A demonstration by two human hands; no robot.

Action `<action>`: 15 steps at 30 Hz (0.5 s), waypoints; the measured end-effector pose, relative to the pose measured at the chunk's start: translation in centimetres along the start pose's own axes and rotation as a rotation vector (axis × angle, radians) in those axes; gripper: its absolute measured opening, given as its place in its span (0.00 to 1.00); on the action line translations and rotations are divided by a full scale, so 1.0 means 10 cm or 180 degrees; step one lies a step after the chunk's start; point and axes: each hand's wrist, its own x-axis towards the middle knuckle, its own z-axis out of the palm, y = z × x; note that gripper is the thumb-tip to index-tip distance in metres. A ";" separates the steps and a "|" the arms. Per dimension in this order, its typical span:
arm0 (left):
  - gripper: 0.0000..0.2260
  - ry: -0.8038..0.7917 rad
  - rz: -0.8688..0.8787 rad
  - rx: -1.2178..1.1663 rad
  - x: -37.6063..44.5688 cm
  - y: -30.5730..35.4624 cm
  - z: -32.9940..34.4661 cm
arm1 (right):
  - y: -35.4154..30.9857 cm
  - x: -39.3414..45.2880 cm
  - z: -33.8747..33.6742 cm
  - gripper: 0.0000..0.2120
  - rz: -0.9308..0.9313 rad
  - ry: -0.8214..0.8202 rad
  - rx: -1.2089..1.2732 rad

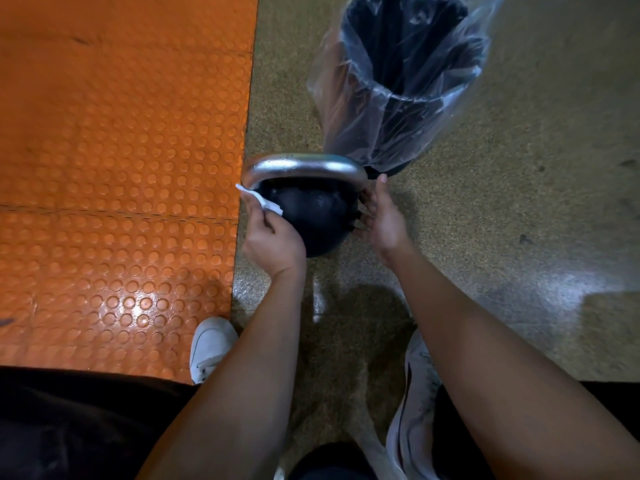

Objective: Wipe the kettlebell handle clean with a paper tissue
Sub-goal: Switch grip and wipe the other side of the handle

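The black round kettlebell [311, 216] sits on the speckled floor [485, 220]. The left hand [273, 242] pinches a white paper tissue [263, 200] against its shiny metal handle [304, 166]; the right hand [381, 216], fingers spread, steadies the bell's side.

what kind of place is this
Probably a gym or workout room: a kettlebell with a shiny metal handle stands on hard speckled flooring next to an orange studded rubber mat, with a lined bin nearby.

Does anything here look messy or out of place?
Nothing much. The bin's clear liner hangs loose and crumpled down one side, and the orange mat shows a few dark scuffs. No spills or damage visible.
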 end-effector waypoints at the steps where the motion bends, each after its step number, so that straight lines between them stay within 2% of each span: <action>1: 0.22 0.0046 0.0039 -0.0017 -0.02 0.03 0.00 | 0.00 0.00 0.00 0.21 0.0004 -0.0012 -0.0006; 3: 0.20 0.0067 0.0112 -0.0214 -0.05 0.00 -0.01 | 0.02 0.01 -0.01 0.21 -0.0027 -0.0010 -0.0020; 6: 0.14 0.0293 -0.0174 -0.0737 0.10 -0.09 0.00 | 0.05 0.03 -0.01 0.21 -0.0091 0.0015 0.0002; 10: 0.09 0.0373 -0.0221 -0.0801 0.18 -0.03 0.00 | 0.03 0.03 -0.02 0.23 -0.0091 -0.0005 -0.0003; 15: 0.05 0.0137 -0.0084 -0.0612 0.21 -0.05 -0.01 | 0.05 0.04 -0.04 0.23 -0.0122 0.0010 -0.0015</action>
